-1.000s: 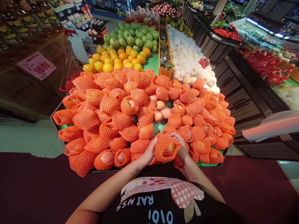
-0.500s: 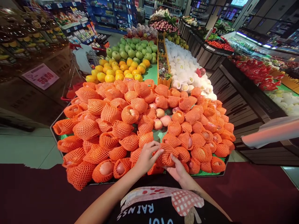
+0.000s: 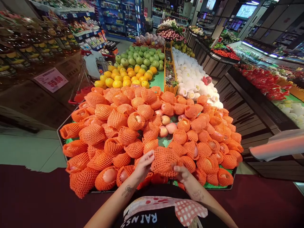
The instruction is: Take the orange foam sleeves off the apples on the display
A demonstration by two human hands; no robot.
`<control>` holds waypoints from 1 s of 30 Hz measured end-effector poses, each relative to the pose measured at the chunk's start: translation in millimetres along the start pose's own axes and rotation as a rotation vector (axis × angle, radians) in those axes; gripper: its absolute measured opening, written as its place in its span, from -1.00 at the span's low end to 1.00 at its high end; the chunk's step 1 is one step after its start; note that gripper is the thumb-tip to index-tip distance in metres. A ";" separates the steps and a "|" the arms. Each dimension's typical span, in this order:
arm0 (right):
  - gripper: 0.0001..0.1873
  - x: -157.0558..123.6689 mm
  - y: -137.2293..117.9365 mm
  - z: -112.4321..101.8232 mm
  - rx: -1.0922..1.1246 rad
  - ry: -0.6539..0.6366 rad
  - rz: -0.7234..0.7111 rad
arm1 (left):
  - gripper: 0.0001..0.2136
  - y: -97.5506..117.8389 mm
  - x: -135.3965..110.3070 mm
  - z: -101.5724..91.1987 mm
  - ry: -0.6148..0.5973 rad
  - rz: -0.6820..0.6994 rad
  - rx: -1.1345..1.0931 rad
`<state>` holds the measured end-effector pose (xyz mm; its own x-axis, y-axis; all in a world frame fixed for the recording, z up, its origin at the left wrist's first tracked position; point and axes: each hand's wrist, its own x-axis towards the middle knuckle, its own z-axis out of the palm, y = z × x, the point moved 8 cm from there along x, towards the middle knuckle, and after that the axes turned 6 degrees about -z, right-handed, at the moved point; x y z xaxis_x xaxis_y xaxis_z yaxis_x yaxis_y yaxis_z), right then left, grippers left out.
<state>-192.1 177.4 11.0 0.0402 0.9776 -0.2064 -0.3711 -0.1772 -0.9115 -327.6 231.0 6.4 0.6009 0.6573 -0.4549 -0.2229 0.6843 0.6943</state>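
Between my two hands is a fruit in an orange foam net sleeve (image 3: 166,161), held just above the near edge of the display. My left hand (image 3: 144,164) pinches its left end with thumb and fingers. On the other side, my right hand (image 3: 183,174) grips the lower right end, its thumb on the net. The net hides the fruit inside. Many similar netted fruits (image 3: 92,134) are heaped around my hands. Several bare pinkish apples (image 3: 171,128) lie in a gap beyond them, on a green mat (image 3: 163,141).
Oranges (image 3: 117,84), green apples (image 3: 142,57) and white-netted fruits (image 3: 187,76) stand farther back, split by a yellow-fenced planter (image 3: 170,77). A shopping cart (image 3: 91,63) is at the left. On the right, a roll of plastic bags (image 3: 277,147) juts out near another produce stand (image 3: 258,98).
The netted fruit has been raised and turned, now lying sideways between my hands. My left hand moved from over its top to its left end. The view shifted slightly.
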 end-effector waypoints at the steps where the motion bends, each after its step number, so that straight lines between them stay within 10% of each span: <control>1: -0.58 1.3 2.0 4.9 0.022 -0.036 0.042 | -0.61 4.1 3.3 -6.6 0.061 0.043 0.009; 9: -0.41 29.3 -20.1 -20.7 -0.077 -0.084 0.031 | -0.68 26.3 7.0 -13.6 0.188 0.331 0.476; 16: -0.27 98.5 -74.3 -32.9 -1.211 -0.016 -0.093 | -0.68 43.7 -7.5 -41.7 0.348 0.387 0.407; 22: -0.44 127.4 -33.1 -2.2 -1.586 -0.497 0.101 | -0.66 46.6 -17.3 -68.8 0.433 0.404 0.383; 26: -0.57 169.2 -51.6 14.1 -1.541 -0.667 0.131 | -0.65 49.9 -24.2 -80.9 0.503 0.412 0.354; 30: -0.61 260.9 -140.8 28.9 -1.327 -0.290 -0.212 | -0.63 57.6 -31.3 -92.2 0.583 0.442 0.361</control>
<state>-156.2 460.7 95.8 -0.2701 0.9586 -0.0905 0.7812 0.1632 -0.6025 -430.0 278.9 9.2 -0.0028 0.9695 -0.2451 -0.0250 0.2450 0.9692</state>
